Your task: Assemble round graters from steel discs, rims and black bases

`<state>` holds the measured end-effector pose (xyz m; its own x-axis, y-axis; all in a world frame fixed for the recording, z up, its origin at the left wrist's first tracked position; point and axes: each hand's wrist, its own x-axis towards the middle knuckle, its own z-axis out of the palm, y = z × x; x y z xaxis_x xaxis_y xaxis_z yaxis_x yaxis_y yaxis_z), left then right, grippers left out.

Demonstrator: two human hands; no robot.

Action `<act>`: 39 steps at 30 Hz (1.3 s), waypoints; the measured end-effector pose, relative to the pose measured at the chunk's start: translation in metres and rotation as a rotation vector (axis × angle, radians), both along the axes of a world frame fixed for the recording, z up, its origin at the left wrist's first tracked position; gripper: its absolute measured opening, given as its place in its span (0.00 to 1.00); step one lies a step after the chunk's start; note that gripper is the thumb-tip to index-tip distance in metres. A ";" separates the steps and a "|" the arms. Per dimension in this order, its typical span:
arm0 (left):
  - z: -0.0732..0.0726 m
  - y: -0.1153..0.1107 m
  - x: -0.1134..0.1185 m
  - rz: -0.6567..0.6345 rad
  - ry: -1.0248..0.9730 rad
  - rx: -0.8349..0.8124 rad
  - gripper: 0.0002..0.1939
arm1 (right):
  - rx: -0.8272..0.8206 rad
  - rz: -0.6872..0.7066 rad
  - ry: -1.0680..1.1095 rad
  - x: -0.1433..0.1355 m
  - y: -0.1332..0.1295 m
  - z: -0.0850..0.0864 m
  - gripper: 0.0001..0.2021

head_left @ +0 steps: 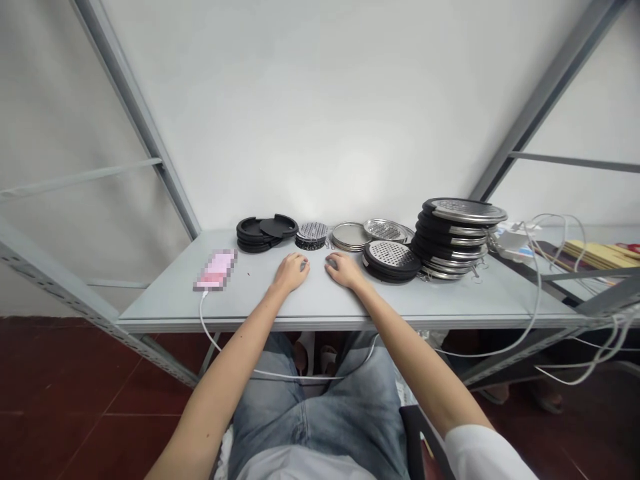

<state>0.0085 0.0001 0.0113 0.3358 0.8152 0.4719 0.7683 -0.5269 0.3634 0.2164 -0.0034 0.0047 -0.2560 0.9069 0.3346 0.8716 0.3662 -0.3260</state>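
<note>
Both of my hands rest on the grey tabletop (pixel 250 293), a short gap apart. My left hand (pixel 291 271) is closed, its fingers curled; a small dark grey patch shows at its thumb side. A similar dark patch shows at my right hand (pixel 346 269), which is also curled closed. Whether these patches are thumb covers or small held pieces I cannot tell. Just beyond my hands sits a short stack of perforated discs (pixel 313 233). Right of my right hand lies a pile of black rings topped by a perforated metal plate (pixel 391 255).
Black rings (pixel 266 233) are stacked at back left. Round metal frames (pixel 351 235) lie at back centre. A tall stack of black and metal rings (pixel 453 237) stands right. A phone (pixel 216 270) lies left, its white cable (pixel 204 317) draped across my lap. Shelf posts (pixel 145 127) flank the table.
</note>
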 end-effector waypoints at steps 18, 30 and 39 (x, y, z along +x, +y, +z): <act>-0.001 0.000 -0.001 0.037 0.024 -0.027 0.10 | 0.009 -0.032 0.036 0.000 -0.003 0.002 0.14; -0.003 0.003 -0.003 0.012 -0.018 -0.021 0.10 | 0.091 -0.031 -0.013 0.000 -0.001 0.005 0.16; -0.007 0.007 -0.005 0.010 -0.033 -0.017 0.10 | -0.011 -0.295 -0.233 0.002 0.024 0.044 0.21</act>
